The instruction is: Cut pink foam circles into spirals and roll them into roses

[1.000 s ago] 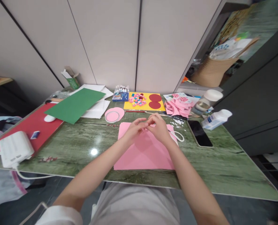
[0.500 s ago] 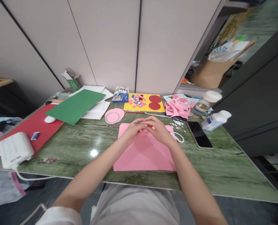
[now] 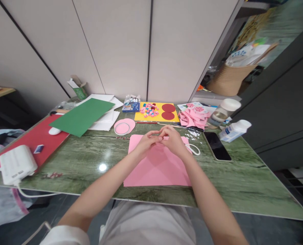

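Note:
A pink paper sheet point(image 3: 156, 168) lies flat on the green marble table point(image 3: 90, 160) in front of me. My left hand point(image 3: 146, 142) and my right hand point(image 3: 172, 139) meet fingertip to fingertip above the sheet's far edge. The fingers are pinched together on something very small between them; what it is cannot be made out. A white ring point(image 3: 194, 149) lies just right of my right hand.
A yellow board point(image 3: 158, 111) with red circles and small coloured pieces, a pink disc point(image 3: 124, 126), pink scraps point(image 3: 193, 117), green card point(image 3: 82, 115), a phone point(image 3: 217, 145), two bottles point(image 3: 224, 114) and a white box point(image 3: 16, 163) lie around the table.
Both hands stay together over the pink sheet; the fingers shift slightly as they work the small piece. Nothing else has moved.

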The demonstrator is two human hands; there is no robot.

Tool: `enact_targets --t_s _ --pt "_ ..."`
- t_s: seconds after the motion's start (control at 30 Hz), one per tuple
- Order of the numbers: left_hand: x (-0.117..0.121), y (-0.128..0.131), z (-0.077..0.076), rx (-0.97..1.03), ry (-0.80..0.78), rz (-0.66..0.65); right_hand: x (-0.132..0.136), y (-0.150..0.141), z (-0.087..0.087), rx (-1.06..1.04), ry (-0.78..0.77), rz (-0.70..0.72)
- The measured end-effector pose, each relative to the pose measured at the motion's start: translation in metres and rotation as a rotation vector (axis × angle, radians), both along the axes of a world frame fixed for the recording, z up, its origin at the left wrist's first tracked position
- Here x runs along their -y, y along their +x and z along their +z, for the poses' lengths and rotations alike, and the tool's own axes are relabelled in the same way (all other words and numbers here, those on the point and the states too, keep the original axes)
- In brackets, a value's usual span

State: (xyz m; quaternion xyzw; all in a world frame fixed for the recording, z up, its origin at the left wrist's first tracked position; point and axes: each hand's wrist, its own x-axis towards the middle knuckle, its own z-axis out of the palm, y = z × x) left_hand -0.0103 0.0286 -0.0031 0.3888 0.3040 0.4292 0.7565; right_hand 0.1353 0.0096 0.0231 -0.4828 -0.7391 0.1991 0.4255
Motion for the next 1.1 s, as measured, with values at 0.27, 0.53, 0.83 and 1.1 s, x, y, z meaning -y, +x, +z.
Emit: enact_targets --t_s 0.27,0.53,0.83,1.1 --pt "-0.004 0.001 -0.006 -0.004 -0.038 0.031 0.0 0.001 -0.001 0.014 -0.033 0.029" --pt "-0.009 -0.003 -0.004 -0.014 -0.04 0.06 0.0 0.004 0.003 0.104 -0.029 0.153" --pt "-0.005 -0.003 0.0 -0.01 -0.006 0.047 -0.001 0.002 -0.001 0.033 0.002 0.064" --pt "0.002 0.002 0.002 0.003 -0.024 0.016 -0.001 -0.002 -0.001 -0.019 0.008 0.008"
